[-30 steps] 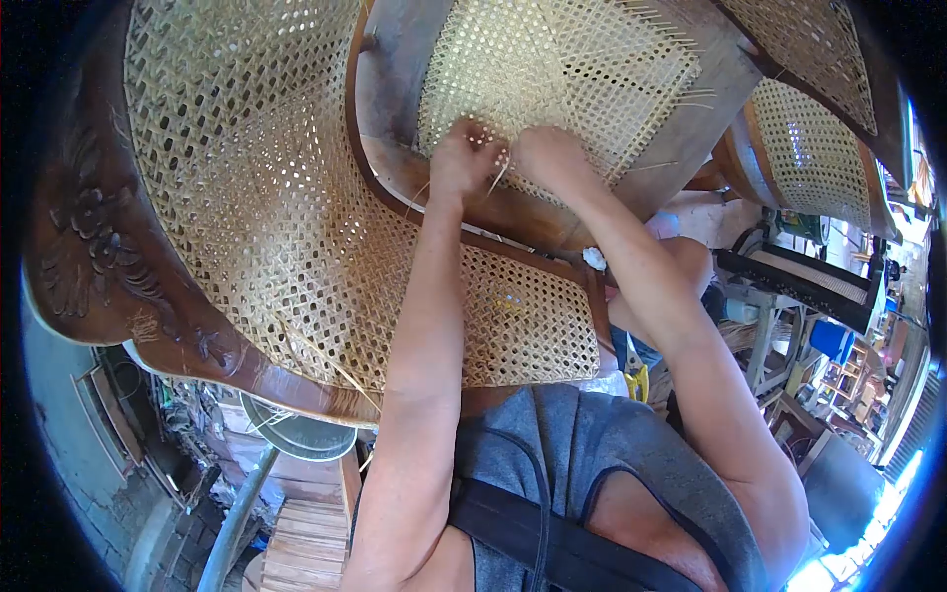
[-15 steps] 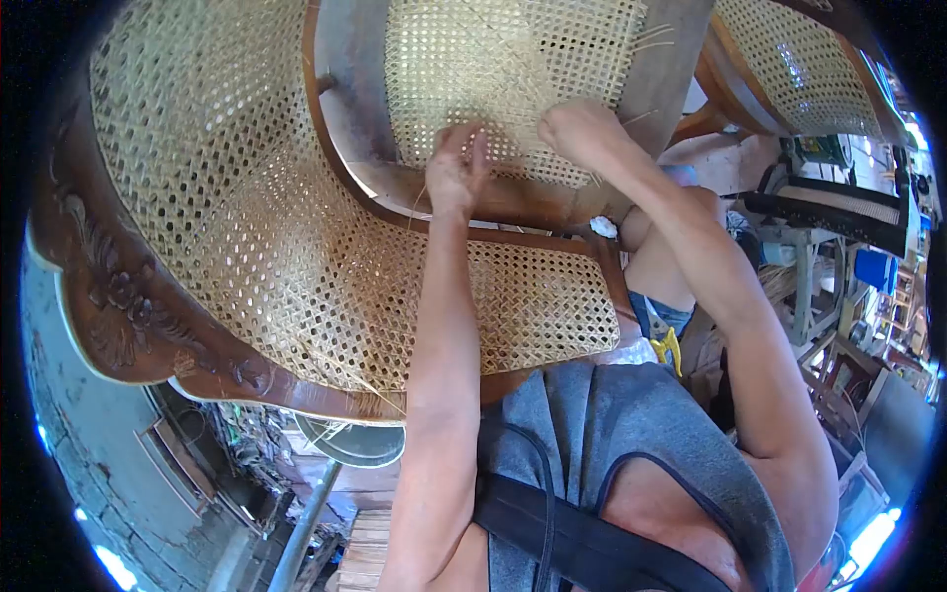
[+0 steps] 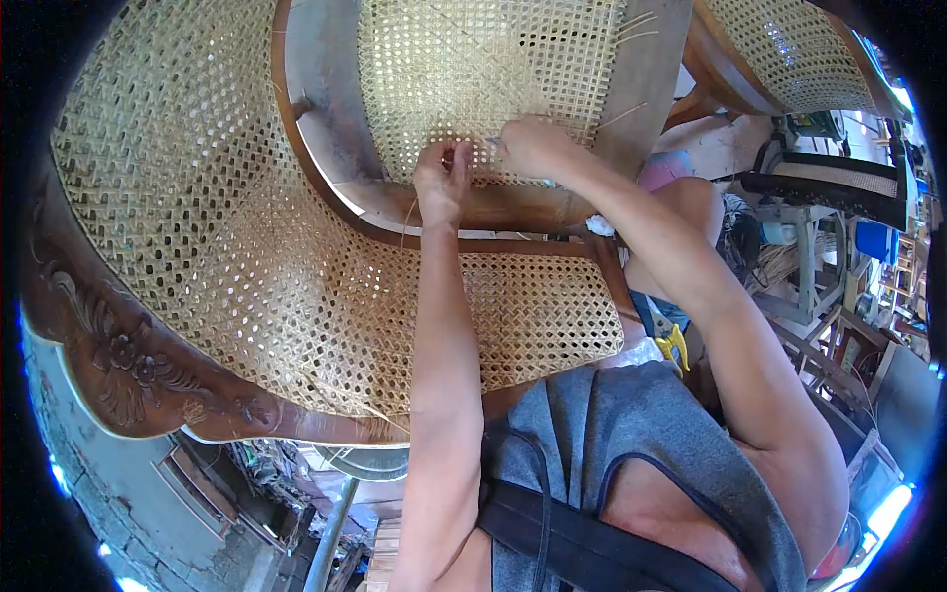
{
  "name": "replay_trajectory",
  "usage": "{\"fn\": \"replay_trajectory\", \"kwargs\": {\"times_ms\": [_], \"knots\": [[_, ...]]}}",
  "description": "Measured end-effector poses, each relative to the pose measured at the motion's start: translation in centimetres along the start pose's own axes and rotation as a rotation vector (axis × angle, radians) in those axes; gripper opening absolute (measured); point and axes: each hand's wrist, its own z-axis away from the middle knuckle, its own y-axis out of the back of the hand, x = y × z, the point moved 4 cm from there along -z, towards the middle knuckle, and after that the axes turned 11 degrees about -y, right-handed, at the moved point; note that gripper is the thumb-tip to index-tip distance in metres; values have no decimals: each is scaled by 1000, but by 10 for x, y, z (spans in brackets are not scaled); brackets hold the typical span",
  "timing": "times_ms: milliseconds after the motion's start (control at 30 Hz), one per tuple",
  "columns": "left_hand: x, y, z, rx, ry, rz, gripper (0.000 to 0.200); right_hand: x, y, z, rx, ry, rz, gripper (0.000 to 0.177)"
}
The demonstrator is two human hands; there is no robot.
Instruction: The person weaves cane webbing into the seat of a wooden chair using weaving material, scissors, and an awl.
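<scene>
A woven cane seat panel (image 3: 444,69), set in a wooden seat frame (image 3: 330,138), lies in front of me at the top of the view. My left hand (image 3: 441,183) is at the near edge of the panel, fingers curled and pinching a thin cane strand (image 3: 409,212) that trails down beside the wrist. Just to its right, my right hand (image 3: 536,150) is closed over the weave. A small greyish tip shows at its fingers; the rest of what it grips is hidden. Loose cane ends (image 3: 636,30) stick out at the panel's right side.
A curved cane backrest (image 3: 247,266) with a carved wooden rail (image 3: 128,365) spreads across the left and below my hands. Yellow-handled pliers or shears (image 3: 673,347) lie near my lap. Another caned chair (image 3: 779,59) stands at upper right, and a blue container (image 3: 875,242) farther right.
My right hand has moved left and slightly down, closer to my left hand, and a greyish tip now shows at its fingers. The whole view has shifted a little.
</scene>
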Motion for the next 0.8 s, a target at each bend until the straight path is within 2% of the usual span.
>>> {"fn": "replay_trajectory", "kwargs": {"times_ms": [33,133,267,367,467,533,600,667,733,800], "knots": [[-5,-1,1,5,-33,-86,20,-3,2,3,-27,-73,16,23],[-15,-4,3,71,-76,-41,18,-13,0,1,-64,-60,94,18],[-7,-3,2,87,-15,45,16,-23,-5,-8,-53,-8,116,18],[-5,-3,-2,48,-77,-59,13,-23,-2,-9,9,16,92,20],[-23,-8,-2,17,-72,-153,14,-14,3,-15,-57,21,46,22],[-17,-8,-3,-8,-81,-135,14,-1,-13,-40,-189,-15,78,29],[-9,-9,-5,-31,-93,-118,14,-2,-9,-39,-178,-2,122,27],[-6,-11,-2,-40,15,-87,10,-9,-4,-26,-169,8,162,26],[-1,-9,1,-27,-9,-120,12,-17,7,-13,4,-48,84,28],[1,-9,2,-16,-40,-154,14,-14,-5,-15,54,-40,72,31]]}}
